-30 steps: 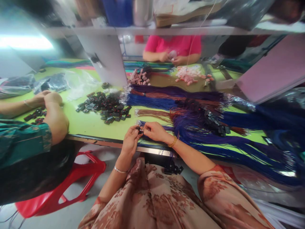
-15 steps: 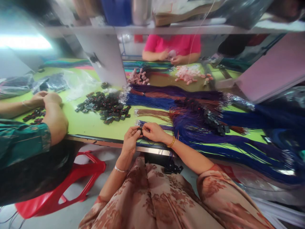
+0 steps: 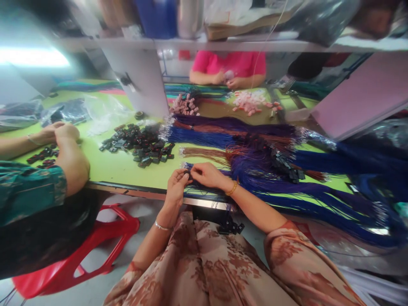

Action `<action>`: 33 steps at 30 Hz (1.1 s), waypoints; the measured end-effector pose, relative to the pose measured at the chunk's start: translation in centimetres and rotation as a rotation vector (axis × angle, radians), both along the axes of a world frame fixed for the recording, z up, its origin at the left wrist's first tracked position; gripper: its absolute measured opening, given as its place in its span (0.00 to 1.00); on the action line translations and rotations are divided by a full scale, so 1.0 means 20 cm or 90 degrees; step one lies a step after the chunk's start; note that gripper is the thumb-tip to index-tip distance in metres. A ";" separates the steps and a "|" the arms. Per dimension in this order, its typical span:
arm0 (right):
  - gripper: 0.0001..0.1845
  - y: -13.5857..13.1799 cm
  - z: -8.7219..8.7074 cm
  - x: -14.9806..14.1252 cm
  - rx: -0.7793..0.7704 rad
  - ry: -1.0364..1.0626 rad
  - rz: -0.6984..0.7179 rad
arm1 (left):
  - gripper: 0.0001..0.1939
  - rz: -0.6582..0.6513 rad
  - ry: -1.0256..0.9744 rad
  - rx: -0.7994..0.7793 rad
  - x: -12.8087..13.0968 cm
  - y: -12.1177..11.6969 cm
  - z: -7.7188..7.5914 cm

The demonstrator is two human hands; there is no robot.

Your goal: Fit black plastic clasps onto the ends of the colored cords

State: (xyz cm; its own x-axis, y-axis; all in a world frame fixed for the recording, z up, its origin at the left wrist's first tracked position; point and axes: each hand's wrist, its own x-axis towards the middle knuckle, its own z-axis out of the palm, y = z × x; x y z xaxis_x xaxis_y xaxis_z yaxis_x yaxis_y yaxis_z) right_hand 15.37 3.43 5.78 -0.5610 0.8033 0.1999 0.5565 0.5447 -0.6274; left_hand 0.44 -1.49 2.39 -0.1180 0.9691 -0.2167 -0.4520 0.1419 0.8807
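My left hand [image 3: 177, 183] is closed at the table's front edge, its thumb and fingers pinching a small black connector housing [image 3: 190, 174], mostly hidden by the fingertips. Up against it, my right hand [image 3: 207, 175] is closed in a pinch; what lies between its fingertips is too small to make out. Just behind the hands lie thin blue wires [image 3: 188, 165] with shiny metal ends. A bundle of brown wires [image 3: 204, 153] rests farther back. Black housings with red parts form a pile [image 3: 149, 146] to the left. Several black connectors [image 3: 231, 226] hang by wires over my lap.
Long blue and purple wire bundles [image 3: 255, 165] cover the right of the green table [image 3: 124, 172]. At left sits a co-worker, hands [image 3: 65, 131] together, near a red stool [image 3: 121, 229]. Another person in a pink top [image 3: 229, 68] works opposite, behind pale pink pieces [image 3: 250, 102]. A shelf [image 3: 223, 44] crosses above.
The view has shifted slightly. My hands stay together at the table edge, and my right hand has turned a little over the black housing, now less visible.
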 end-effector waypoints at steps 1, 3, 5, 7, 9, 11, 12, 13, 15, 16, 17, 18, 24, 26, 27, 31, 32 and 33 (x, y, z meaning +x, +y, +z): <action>0.12 0.05 0.01 0.02 -0.003 -0.009 -0.011 | 0.16 -0.004 -0.013 -0.001 0.00 0.01 0.00; 0.12 0.16 0.02 0.04 0.013 -0.065 -0.078 | 0.16 -0.006 -0.034 -0.006 0.01 0.02 0.00; 0.10 0.25 0.00 0.06 0.025 -0.171 -0.158 | 0.16 -0.008 -0.047 -0.016 0.01 0.03 -0.01; 0.11 0.32 -0.04 0.07 0.020 -0.263 -0.206 | 0.16 -0.007 -0.056 -0.030 0.01 0.04 -0.02; 0.12 0.35 -0.08 0.07 0.013 -0.308 -0.211 | 0.16 -0.007 -0.061 -0.039 0.01 0.04 -0.04; 0.13 0.36 -0.10 0.08 0.015 -0.325 -0.197 | 0.17 -0.007 -0.062 -0.040 0.01 0.05 -0.05; 0.13 0.36 -0.11 0.08 0.017 -0.332 -0.191 | 0.17 -0.008 -0.062 -0.039 0.00 0.04 -0.06; 0.13 0.36 -0.11 0.08 0.019 -0.341 -0.188 | 0.17 -0.010 -0.063 -0.038 0.00 0.04 -0.06; 0.13 0.37 -0.10 0.08 0.029 -0.357 -0.189 | 0.16 -0.014 -0.067 -0.038 0.00 0.04 -0.05; 0.13 0.37 -0.09 0.08 0.039 -0.363 -0.190 | 0.16 -0.017 -0.069 -0.039 0.00 0.04 -0.05; 0.13 0.37 -0.09 0.08 0.051 -0.366 -0.187 | 0.16 -0.019 -0.071 -0.040 0.00 0.04 -0.05; 0.13 0.38 -0.08 0.09 0.063 -0.365 -0.182 | 0.16 -0.021 -0.072 -0.041 0.00 0.04 -0.05; 0.11 0.43 -0.06 0.13 0.069 -0.305 -0.148 | 0.16 -0.027 -0.071 -0.033 -0.01 0.03 -0.05; 0.11 0.45 -0.06 0.16 0.068 -0.282 -0.149 | 0.16 -0.029 -0.071 -0.030 -0.01 0.03 -0.06; 0.11 0.46 -0.05 0.16 0.065 -0.271 -0.153 | 0.16 -0.028 -0.070 -0.030 -0.01 0.03 -0.06; 0.09 0.49 -0.04 0.14 0.029 -0.184 -0.130 | 0.16 -0.025 -0.066 -0.033 0.00 0.03 -0.06; 0.09 0.49 -0.03 0.12 0.021 -0.151 -0.116 | 0.16 -0.025 -0.066 -0.033 0.00 0.03 -0.06; 0.08 0.49 -0.02 0.09 0.015 -0.116 -0.100 | 0.16 -0.026 -0.067 -0.033 0.00 0.03 -0.06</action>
